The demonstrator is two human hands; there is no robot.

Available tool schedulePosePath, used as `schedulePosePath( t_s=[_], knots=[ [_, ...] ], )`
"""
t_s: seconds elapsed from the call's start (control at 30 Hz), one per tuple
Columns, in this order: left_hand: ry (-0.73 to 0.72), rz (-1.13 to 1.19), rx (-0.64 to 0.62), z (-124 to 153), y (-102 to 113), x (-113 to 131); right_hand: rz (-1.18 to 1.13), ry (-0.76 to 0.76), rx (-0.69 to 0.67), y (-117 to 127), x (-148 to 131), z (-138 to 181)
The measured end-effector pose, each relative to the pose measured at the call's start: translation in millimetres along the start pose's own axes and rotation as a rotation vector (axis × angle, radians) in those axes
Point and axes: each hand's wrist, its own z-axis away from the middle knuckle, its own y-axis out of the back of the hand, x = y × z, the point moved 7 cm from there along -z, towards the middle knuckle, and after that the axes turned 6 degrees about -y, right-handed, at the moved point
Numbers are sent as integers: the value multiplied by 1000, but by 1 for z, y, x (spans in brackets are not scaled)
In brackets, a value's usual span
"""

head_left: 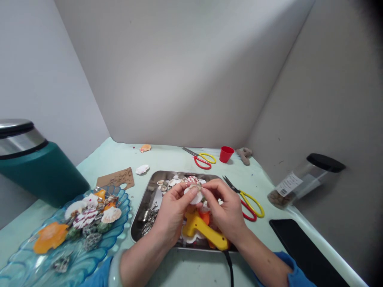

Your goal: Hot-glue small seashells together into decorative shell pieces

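Observation:
Both my hands meet over a metal tray (140, 217). My left hand (172, 213) pinches a small white scallop shell (195, 196) between thumb and fingers. My right hand (223, 209) is closed in a pinch on the same shell from the right, its fingertips at the shell's top edge. Under my hands a yellow glue gun (206, 235) lies in the tray with its black cord (229, 267) running toward me. Loose shells (172, 182) and small metal pieces (149, 217) lie in the tray.
A blue glass dish (119, 223) of shells sits at the left, with a teal lidded can (32, 167) behind it. Two red-and-yellow scissors (249, 201) (203, 158), a red cup (226, 154), a tilted jar (302, 179), a black phone (302, 251) and a brown card (118, 178) lie around.

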Motion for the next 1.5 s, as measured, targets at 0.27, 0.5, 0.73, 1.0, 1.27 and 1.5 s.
schedulePosePath(
  t_s=[0.27,0.5,0.73,1.0,1.27,1.5],
  knots=[
    [17,-4,35,1,3,-2,6,-29,10,2,2,-1],
    [42,-8,92,1,6,-2,3,-66,-38,-3,4,-1],
    [37,-32,36,2,2,-3,37,-47,-7,0,5,0],
    [21,-81,87,2,4,-1,63,-19,-59,-5,-1,0],
    [2,-94,96,1,8,-1,63,1,-99,-7,-2,1],
    [11,-101,41,2,3,-1,30,-28,-27,-1,1,1]
  ],
)
